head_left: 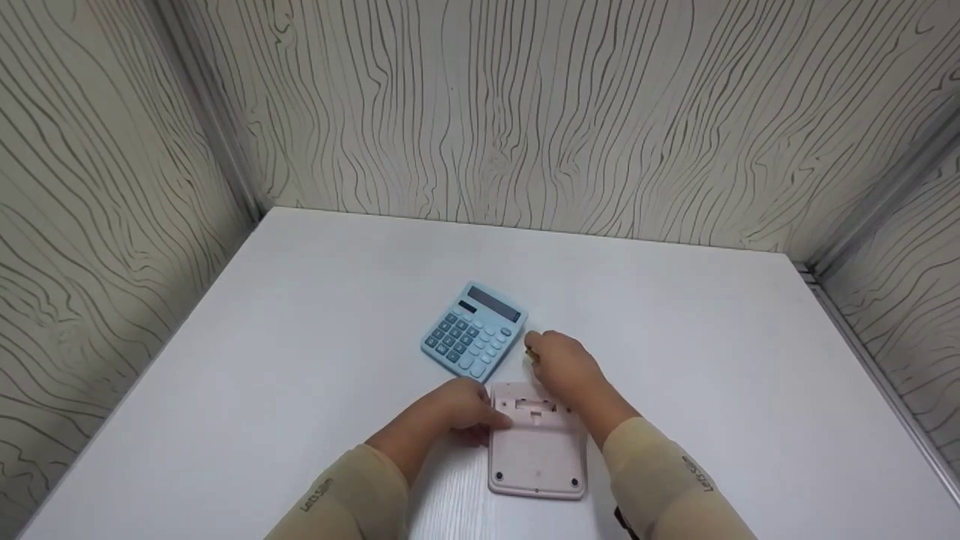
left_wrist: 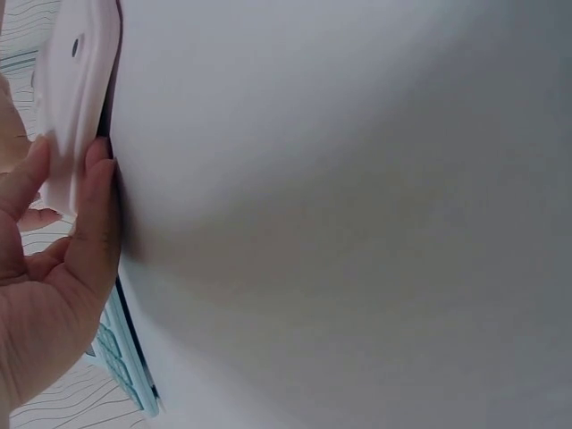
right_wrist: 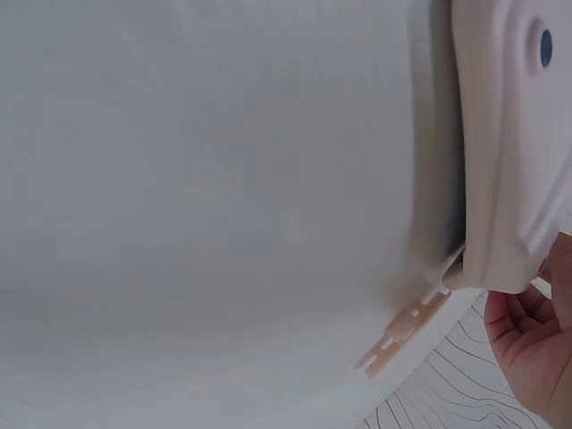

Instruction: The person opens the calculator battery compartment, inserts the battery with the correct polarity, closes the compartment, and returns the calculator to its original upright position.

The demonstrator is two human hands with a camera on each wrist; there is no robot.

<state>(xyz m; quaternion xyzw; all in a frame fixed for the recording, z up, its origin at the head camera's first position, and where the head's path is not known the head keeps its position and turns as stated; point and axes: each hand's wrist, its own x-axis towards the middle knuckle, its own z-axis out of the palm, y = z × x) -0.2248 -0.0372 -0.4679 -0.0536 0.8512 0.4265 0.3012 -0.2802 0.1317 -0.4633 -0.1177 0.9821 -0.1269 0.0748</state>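
Beige sleeves nearest the camera, dark lettering on both, below the pink calc to its left and right. Dark object pokes out by the right sleeve, low and right of the pink calc; too little shows to identify.

Pink calc lies back up, near side of the table. Recess exposed at its far end, dark feet at the near corners. Blue calc face up, turned at an angle, beyond and left of the pink calc; its nearest corner is just beside the pink calc's far left corner. Left hand crowds that corner; can't tell if it touches the blue calc. Right hand and wrist cover the pink calc's far right corner. Right wrist view also shows a notched peach strip past one corner of the pink calc; can't tell what it is.

Table white, smooth, under and all round the pink calc. Walls pale with dark wood-grain lines, well beyond it and to both sides.

Left hand clamped on the pink calc's left edge, thumb on the back, fingers beneath. Right hand just beyond the pink calc's far right part, fingers curled, tips together on a small yellowish piece; mostly hidden, can't identify.
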